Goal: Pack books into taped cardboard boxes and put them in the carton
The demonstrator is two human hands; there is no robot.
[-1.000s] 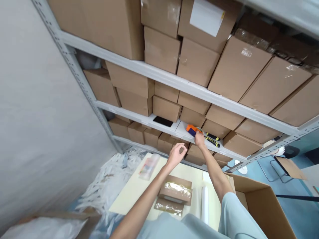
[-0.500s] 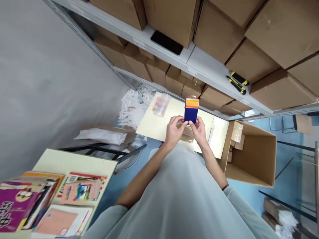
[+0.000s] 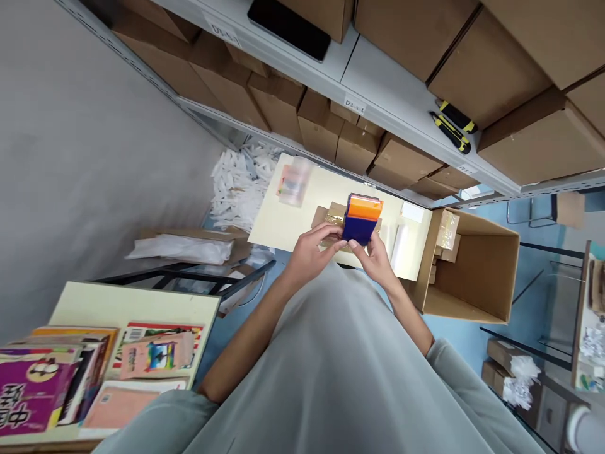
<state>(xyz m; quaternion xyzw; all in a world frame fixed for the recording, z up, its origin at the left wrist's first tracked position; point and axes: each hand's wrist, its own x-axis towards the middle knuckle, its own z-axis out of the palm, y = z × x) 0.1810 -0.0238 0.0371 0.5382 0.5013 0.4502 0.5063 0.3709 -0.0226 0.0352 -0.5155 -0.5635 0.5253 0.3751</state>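
A small dark blue and orange box-like pack (image 3: 360,221) is held upright between both hands above the pale yellow table. My left hand (image 3: 312,253) grips its lower left side, thumb at the bottom edge. My right hand (image 3: 377,260) holds the lower right corner, its thumb in front near the other thumb. Behind the hands lies a brown cardboard package with shiny clear tape (image 3: 336,213), partly hidden by the pack. A clear plastic-wrapped item (image 3: 297,181) lies at the table's left, and a white strip (image 3: 399,247) at its right.
An open carton (image 3: 482,271) with small boxes inside stands right of the table. Overhead, a shelf (image 3: 378,75) carries cartons, a black phone (image 3: 289,26) and two yellow-black utility knives (image 3: 451,131). White paper scraps (image 3: 243,189) lie left. Books (image 3: 35,391) fill a lower-left table.
The view has shifted, so the shelf sits higher and closer. Both hands still hold the pack, which now tilts slightly and shows more of its left side.
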